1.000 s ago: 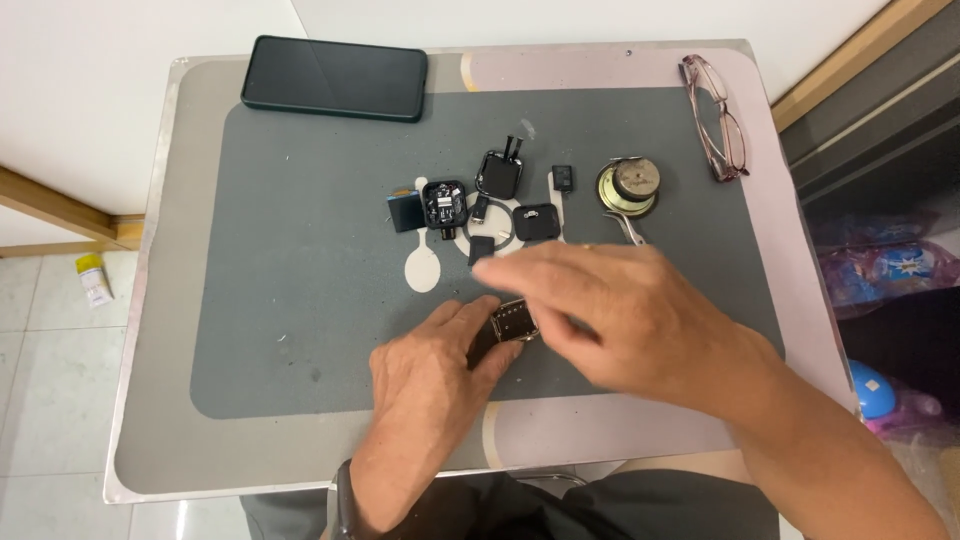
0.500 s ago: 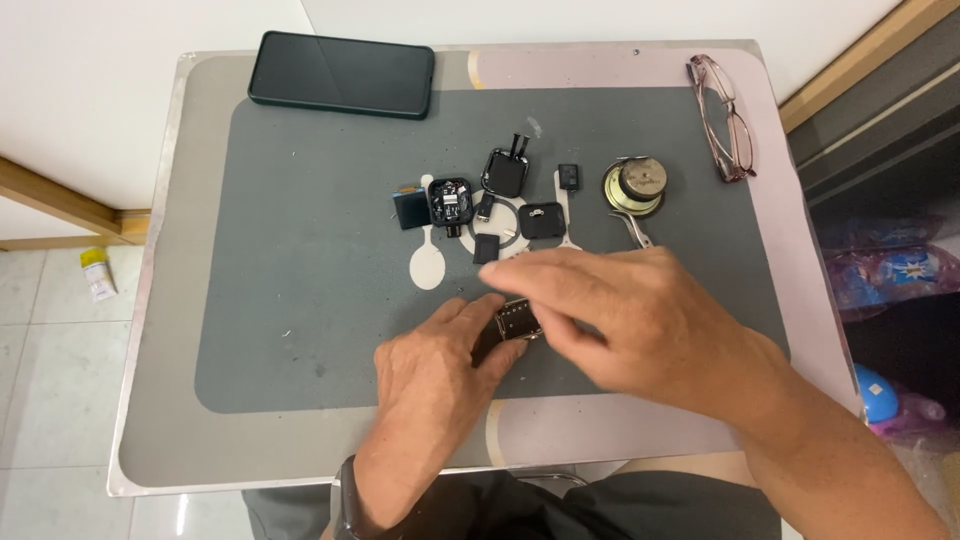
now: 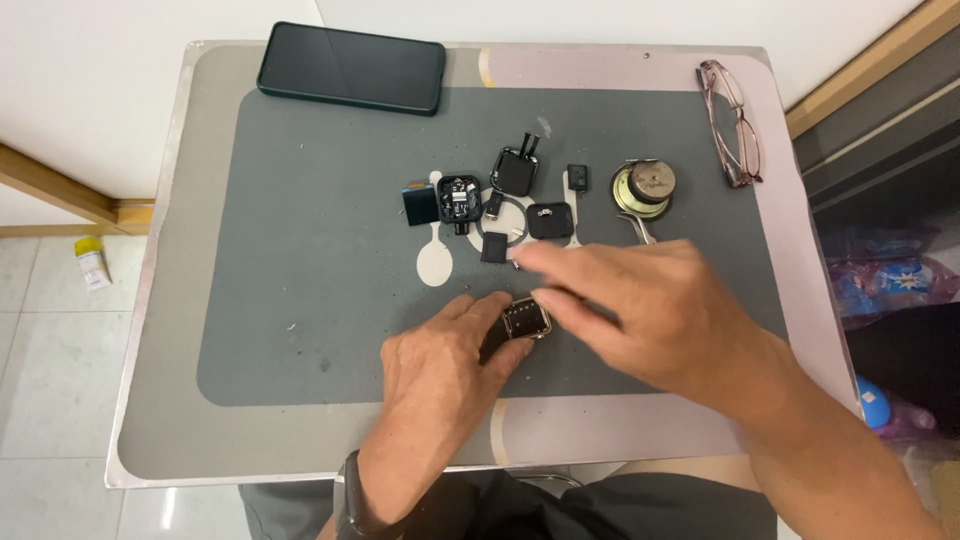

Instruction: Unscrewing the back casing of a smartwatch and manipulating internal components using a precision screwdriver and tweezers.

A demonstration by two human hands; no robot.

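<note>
Small square metal-framed case [image 3: 526, 319], looks like a watch body with a dark face, sits low-centre on the grey mat [image 3: 300, 300], pinched in the left hand [image 3: 440, 365]; thumb and forefinger closed on its left side, a dark strap piece under the fingers, partly hidden. Right hand [image 3: 650, 310] lies over from the right, fingers stretched loosely leftward, one fingertip touching or just at the case's right edge, the upper finger pointing toward the small parts above; hand not closed on anything visible, exact contact hard to tell. Just above the hands: a small dark square chip [image 3: 494, 247], a white spoon-shaped pry tool [image 3: 436, 262], a thin ring [image 3: 505, 212]. Further up, a row of loose parts: dark screen piece [image 3: 419, 204], open module with circuitry showing [image 3: 459, 197], black square housing [image 3: 515, 171] with two prongs, small black block [image 3: 577, 177], another black square piece [image 3: 549, 220]. To the right of them a round metal speaker-like part [image 3: 644, 186], with tweezers [image 3: 640, 230] below it running under the right hand. Dark phone [image 3: 350, 68] face down or screen off at top left of mat. Pink-framed glasses [image 3: 735, 122] folded at top right, on the table [image 3: 160, 300] edge beyond the mat. Dark wristband on left wrist [image 3: 350, 495].
</note>
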